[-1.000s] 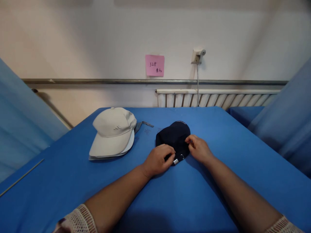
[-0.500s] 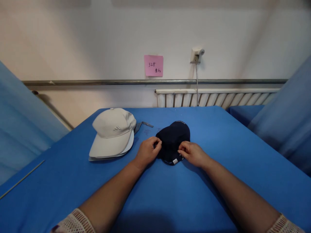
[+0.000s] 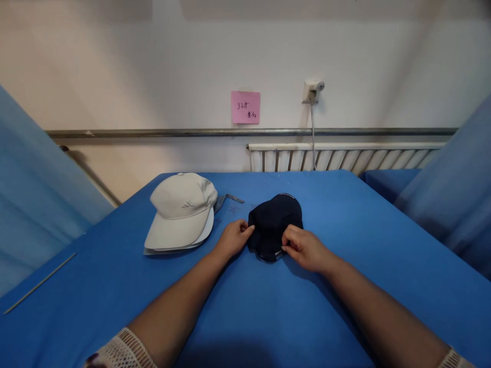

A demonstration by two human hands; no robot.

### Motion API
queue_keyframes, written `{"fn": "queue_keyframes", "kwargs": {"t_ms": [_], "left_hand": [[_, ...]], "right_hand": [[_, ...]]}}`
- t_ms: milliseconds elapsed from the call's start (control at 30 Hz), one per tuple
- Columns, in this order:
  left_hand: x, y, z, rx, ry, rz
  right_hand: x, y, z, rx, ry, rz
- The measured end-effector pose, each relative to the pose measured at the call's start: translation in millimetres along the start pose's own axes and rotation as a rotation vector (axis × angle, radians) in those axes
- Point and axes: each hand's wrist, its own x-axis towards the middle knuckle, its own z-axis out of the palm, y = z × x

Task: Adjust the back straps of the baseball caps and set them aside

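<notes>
A dark navy baseball cap (image 3: 270, 217) lies on the blue-covered table, its brim pointing away from me and its back strap with a metal buckle (image 3: 278, 253) toward me. At the cap's left edge, my left hand (image 3: 235, 237) pinches the fabric between thumb and fingers. My right hand (image 3: 305, 247) is closed at the right rear of the cap, its fingertips on the strap beside the buckle. The palm side of both hands is hidden. To the left sits a stack of light caps, a cream one (image 3: 182, 204) on top.
A grey strap (image 3: 230, 197) trails from the stacked caps. On the left of the blue table (image 3: 245, 317) lies a thin stick (image 3: 40, 282). Behind are a radiator (image 3: 345, 156), a metal rail (image 3: 184, 133), a pink note (image 3: 245, 108) and a plugged socket (image 3: 312, 92). Blue curtains hang on both sides.
My left hand has moved from the cap's near rim to its left edge. My right hand has come from the right side down to the buckle strap. The cap stays in place.
</notes>
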Motion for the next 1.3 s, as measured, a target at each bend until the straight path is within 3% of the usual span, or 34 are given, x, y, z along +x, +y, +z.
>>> {"fn": "queue_keyframes", "kwargs": {"t_ms": [133,233,400,533,667,767,867,967,1067,1200,1300], "left_hand": [[1.0,-1.8,7.4,-0.341,-0.014,-0.077],[-0.7,-0.6,13.1,-0.513,-0.078,-0.12],[-7.8,9.4,19.4,-0.56,-0.136,-0.079],[-11.7,13.9,20.4,-0.522,-0.162,-0.024],[-12.0,12.2,20.7,-0.464,-0.106,0.001],[-10.6,10.9,21.3,-0.472,-0.086,-0.012],[-7.7,8.6,23.8,-0.518,-0.042,-0.058],[-6.0,6.0,27.5,-0.527,-0.003,-0.128],[-8.9,7.7,29.4,-0.624,-0.068,-0.211],[-15.1,14.9,26.1,-0.857,-0.275,-0.312],[-15.5,15.1,20.7,-0.947,-0.301,-0.351]], "right_hand": [[-0.6,-6.6,-8.5,0.042,0.15,-0.006],[0.3,-4.6,-6.9,-0.035,0.186,0.112],[5.8,5.8,7.4,-0.218,0.166,0.307],[9.2,6.4,11.5,-0.23,0.189,0.271],[7.3,2.6,3.2,0.007,0.363,0.188],[4.8,4.2,-2.9,0.281,0.541,0.255],[3.4,7.2,-4.1,0.433,0.611,0.325],[1.7,5.4,-3.1,0.435,0.655,0.305],[-0.9,-0.8,-2.7,0.418,0.706,0.268],[-2.9,-5.4,-3.1,0.42,0.749,0.246],[-3.2,-4.0,-3.8,0.409,0.764,0.255]]}}
